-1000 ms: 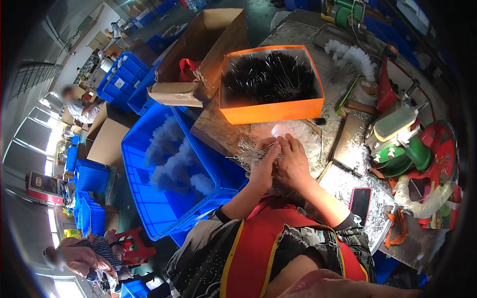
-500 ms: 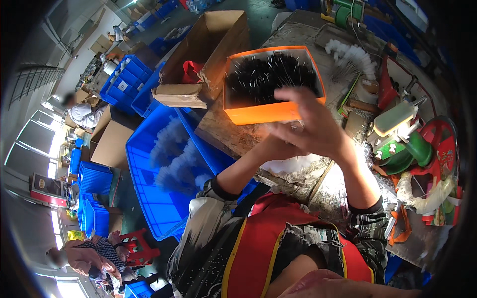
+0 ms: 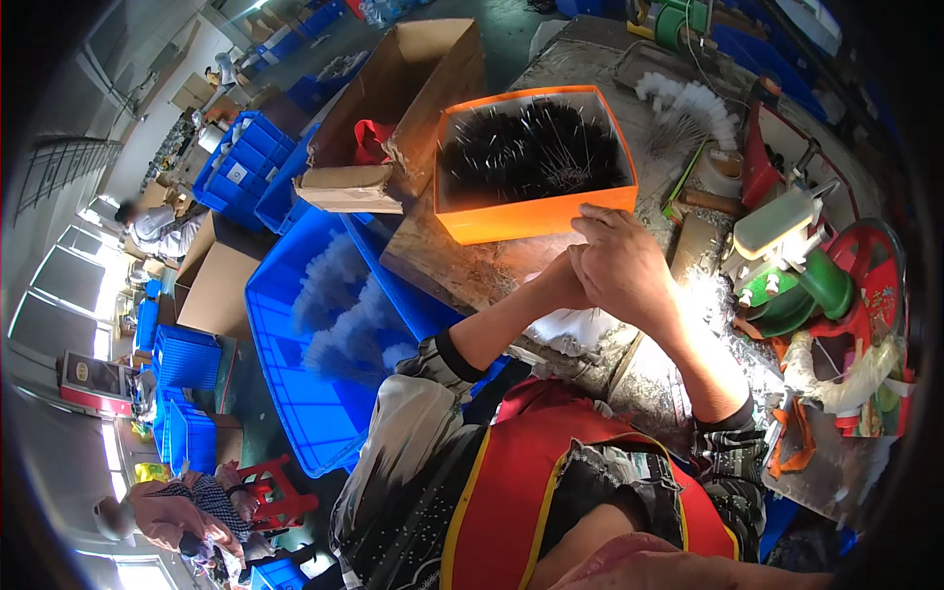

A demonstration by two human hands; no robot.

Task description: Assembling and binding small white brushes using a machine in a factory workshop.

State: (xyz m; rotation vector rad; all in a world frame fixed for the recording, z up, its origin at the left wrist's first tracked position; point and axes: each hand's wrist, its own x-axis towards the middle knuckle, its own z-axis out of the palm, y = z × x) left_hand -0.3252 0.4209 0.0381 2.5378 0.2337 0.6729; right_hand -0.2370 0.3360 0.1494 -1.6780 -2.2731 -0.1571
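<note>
My hands meet over the bench, just in front of an orange-rimmed box (image 3: 536, 221) packed with black bristly brushes (image 3: 531, 147) with thin, shiny stems. My right hand (image 3: 629, 264) is closed, its fingers curled together close to the box's front wall. Pressed against its palm side is my left hand (image 3: 562, 283), closed and partly covered by the right. Whatever lies between the fingers is hidden or too small to make out. Below my hands, a white bristly bundle (image 3: 570, 329) rests on the worn bench.
A blue bin (image 3: 295, 413) with white bristle bundles stands left of the bench, below an open cardboard box (image 3: 344, 187). White brushes (image 3: 688, 103) fan out at the far right. A green machine (image 3: 821, 285) stands at right. Two people sit at far left.
My right hand has drawn back from over the black brushes toward my left hand. Its fingers were spread and are now curled. The view has shifted slightly.
</note>
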